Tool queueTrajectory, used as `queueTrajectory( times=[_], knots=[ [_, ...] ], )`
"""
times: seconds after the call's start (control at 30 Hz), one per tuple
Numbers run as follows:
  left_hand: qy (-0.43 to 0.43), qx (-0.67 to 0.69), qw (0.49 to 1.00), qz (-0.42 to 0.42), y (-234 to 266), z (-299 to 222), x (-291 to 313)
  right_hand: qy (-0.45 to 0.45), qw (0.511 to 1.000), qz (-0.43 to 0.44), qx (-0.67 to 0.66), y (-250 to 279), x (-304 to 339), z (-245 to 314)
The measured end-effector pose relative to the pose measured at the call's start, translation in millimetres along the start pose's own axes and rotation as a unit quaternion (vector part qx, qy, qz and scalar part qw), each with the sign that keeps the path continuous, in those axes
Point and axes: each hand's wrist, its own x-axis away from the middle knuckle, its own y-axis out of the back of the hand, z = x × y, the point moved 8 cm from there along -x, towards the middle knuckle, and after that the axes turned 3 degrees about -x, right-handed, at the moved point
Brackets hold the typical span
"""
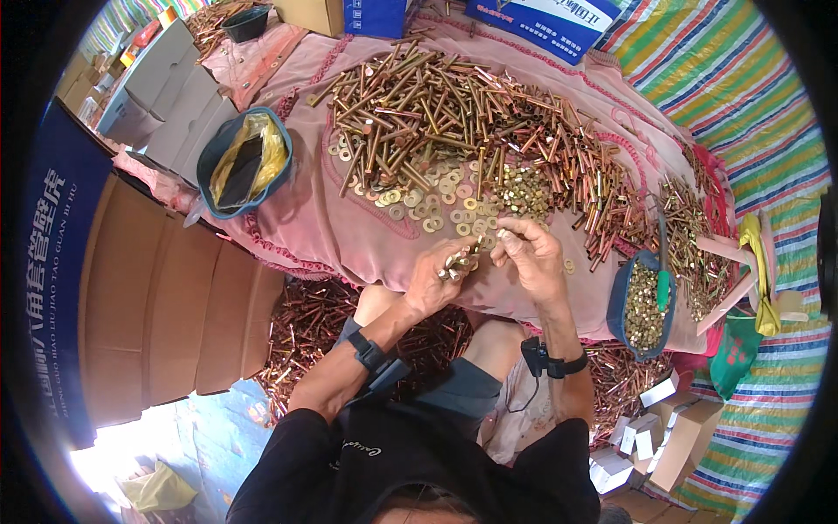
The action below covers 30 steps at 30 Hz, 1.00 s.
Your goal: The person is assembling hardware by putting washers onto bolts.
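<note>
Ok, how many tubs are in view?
3: a left tub and a right tub on either side of the bolt pile, plus a dark tub at upper left. Others may be hidden.

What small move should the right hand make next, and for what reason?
Perhaps move the right hand slightly left, to the metal pieces bunched in the left hand: both hands are close together, and the bunch shows on the side nearest the right one. Whether that one holds a small part, I cannot tell.

Head cam looks down, prob. near both hands [439, 274] [539, 262].
</note>
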Motion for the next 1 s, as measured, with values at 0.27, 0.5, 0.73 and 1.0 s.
queueTrajectory(
  times=[0.27, 0.5, 0.73, 1.0],
  knots=[
    [-0.003, -0.013, 0.999, 0.035, -0.2, -4.5, -1.0, 0.240, 0.896, 0.027, 0.373, -39.8, 3.3, 47.5],
    [0.028, 0.011, 0.999, 0.038, -2.7, 0.0, 0.2, 0.268, 0.866, -0.006, 0.422, -42.7, 6.0, 49.3],
    [0.022, 0.019, 0.999, 0.039, -2.2, 3.6, 0.3, 0.072, 0.948, -0.062, 0.305, -25.8, 8.0, 22.3],
    [0.045, 0.025, 0.997, 0.053, -5.1, -0.5, 0.4, 0.011, 0.954, -0.058, 0.295, -11.5, 9.9, 5.1]
  ],
)
